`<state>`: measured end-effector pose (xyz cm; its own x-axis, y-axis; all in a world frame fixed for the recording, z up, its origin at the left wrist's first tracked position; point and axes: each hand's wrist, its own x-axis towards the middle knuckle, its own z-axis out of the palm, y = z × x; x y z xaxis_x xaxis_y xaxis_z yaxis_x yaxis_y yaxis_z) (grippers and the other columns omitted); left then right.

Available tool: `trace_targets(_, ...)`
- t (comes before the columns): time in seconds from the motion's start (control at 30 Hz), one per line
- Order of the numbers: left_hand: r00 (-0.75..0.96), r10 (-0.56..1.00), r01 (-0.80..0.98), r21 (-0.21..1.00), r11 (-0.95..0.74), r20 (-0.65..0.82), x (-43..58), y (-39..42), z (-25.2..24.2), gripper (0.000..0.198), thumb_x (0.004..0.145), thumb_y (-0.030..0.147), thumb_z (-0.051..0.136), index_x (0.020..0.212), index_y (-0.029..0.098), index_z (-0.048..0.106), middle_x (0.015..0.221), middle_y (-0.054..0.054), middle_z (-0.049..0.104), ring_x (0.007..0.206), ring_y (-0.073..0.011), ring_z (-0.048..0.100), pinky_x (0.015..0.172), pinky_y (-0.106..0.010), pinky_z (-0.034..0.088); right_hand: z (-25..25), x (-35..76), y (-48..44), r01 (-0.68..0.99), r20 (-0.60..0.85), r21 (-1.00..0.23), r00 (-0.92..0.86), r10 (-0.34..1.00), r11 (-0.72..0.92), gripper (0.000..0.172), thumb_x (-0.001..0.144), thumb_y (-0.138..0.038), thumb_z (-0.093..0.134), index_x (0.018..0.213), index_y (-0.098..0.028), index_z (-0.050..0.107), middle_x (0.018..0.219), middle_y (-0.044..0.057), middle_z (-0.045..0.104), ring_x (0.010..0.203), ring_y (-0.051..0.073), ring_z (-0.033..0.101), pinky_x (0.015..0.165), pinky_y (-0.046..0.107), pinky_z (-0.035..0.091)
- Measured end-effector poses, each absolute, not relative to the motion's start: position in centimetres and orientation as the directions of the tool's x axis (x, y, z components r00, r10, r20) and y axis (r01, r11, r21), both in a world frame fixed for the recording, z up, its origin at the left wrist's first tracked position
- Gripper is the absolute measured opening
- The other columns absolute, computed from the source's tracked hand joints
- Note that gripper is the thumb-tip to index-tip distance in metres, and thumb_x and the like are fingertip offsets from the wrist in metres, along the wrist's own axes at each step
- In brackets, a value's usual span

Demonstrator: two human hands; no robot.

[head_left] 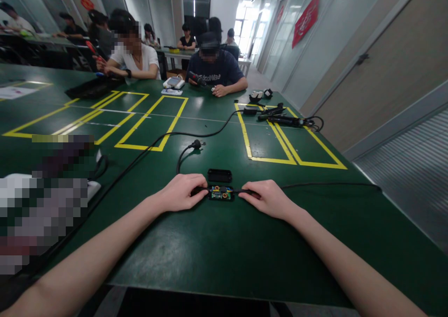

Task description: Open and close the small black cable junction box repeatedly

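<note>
An opened black power adapter with a green circuit board [220,193] lies on the green table [210,247] between my hands. My left hand [182,192] is closed on the black cable at the adapter's left end. My right hand [268,197] pinches the black cable [332,184] at its right end. The adapter's black cover [220,175] lies just behind the board. The left cable curls back to a plug [196,144].
Yellow tape rectangles [154,121] mark the table. A long black cord [175,137] crosses toward more adapters and cables [283,118] at the far right. Two people sit opposite with devices [174,82]; others sit farther back. A blurred patch covers the left.
</note>
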<state>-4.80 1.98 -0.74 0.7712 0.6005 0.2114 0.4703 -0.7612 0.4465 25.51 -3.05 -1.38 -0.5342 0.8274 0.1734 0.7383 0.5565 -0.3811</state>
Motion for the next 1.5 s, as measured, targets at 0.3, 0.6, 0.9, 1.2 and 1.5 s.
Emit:
trace_targets(0.3,0.757,0.595,0.435,0.472,-0.767,0.269,-4.7,1.9,-0.9,0.012,0.097,0.026,0.055,0.092,0.019,0.063,0.088,-0.002,0.066,0.075,-0.0154,0.062,0.068,-0.026,0.045,-2.1,24.2,-3.0,0.81,0.244,-0.342,-0.413,0.877,0.476,0.039,0.107,-0.034,0.046,0.077,-0.02,0.066,0.074,0.004,0.071,0.066,0.018,0.066,0.062,0.028,0.042)
trace_targets(0.6,0.778,0.564,0.384,0.501,-0.775,0.276,-4.8,1.8,-1.0,0.014,0.1,0.024,0.053,0.099,0.019,0.067,0.092,-0.004,0.068,0.082,-0.0163,0.065,0.072,-0.026,0.049,-2.1,24.3,-2.9,0.704,0.245,-0.466,-0.478,0.843,0.535,0.027,0.106,-0.03,0.051,0.095,-0.022,0.074,0.095,0.006,0.078,0.087,0.02,0.073,0.079,0.032,0.055)
trace_targets(0.9,0.781,0.564,0.39,0.494,-0.777,0.269,-4.2,1.5,-1.2,0.02,0.103,0.023,0.048,0.089,0.019,0.063,0.089,-0.004,0.064,0.081,-0.0168,0.062,0.072,-0.026,0.048,-1.6,23.9,-3.1,0.692,0.281,-0.461,-0.481,0.83,0.556,0.035,0.108,-0.032,0.044,0.09,-0.021,0.071,0.093,0.008,0.07,0.088,0.02,0.068,0.078,0.033,0.054)
trace_targets(1.2,0.714,0.647,0.444,0.543,-0.713,0.266,-3.3,1.1,-1.8,0.016,0.097,0.019,0.052,0.085,0.019,0.062,0.087,-0.002,0.063,0.08,-0.0173,0.06,0.074,-0.028,0.049,-1.7,24.1,-2.9,0.679,0.244,-0.488,-0.497,0.833,0.548,0.029,0.107,-0.028,0.046,0.089,-0.02,0.067,0.091,0.007,0.068,0.085,0.02,0.066,0.077,0.032,0.052)
trace_targets(1.5,0.719,0.626,0.428,0.516,-0.742,0.302,-3.0,1.2,-1.8,0.019,0.095,0.031,0.064,0.08,0.02,0.061,0.082,-0.002,0.064,0.083,-0.0195,0.061,0.074,-0.03,0.048,-2.1,23.9,-2.5,0.685,0.292,-0.438,-0.503,0.813,0.582,0.023,0.103,-0.021,0.048,0.083,-0.021,0.059,0.084,0.005,0.065,0.081,0.02,0.06,0.074,0.033,0.048)
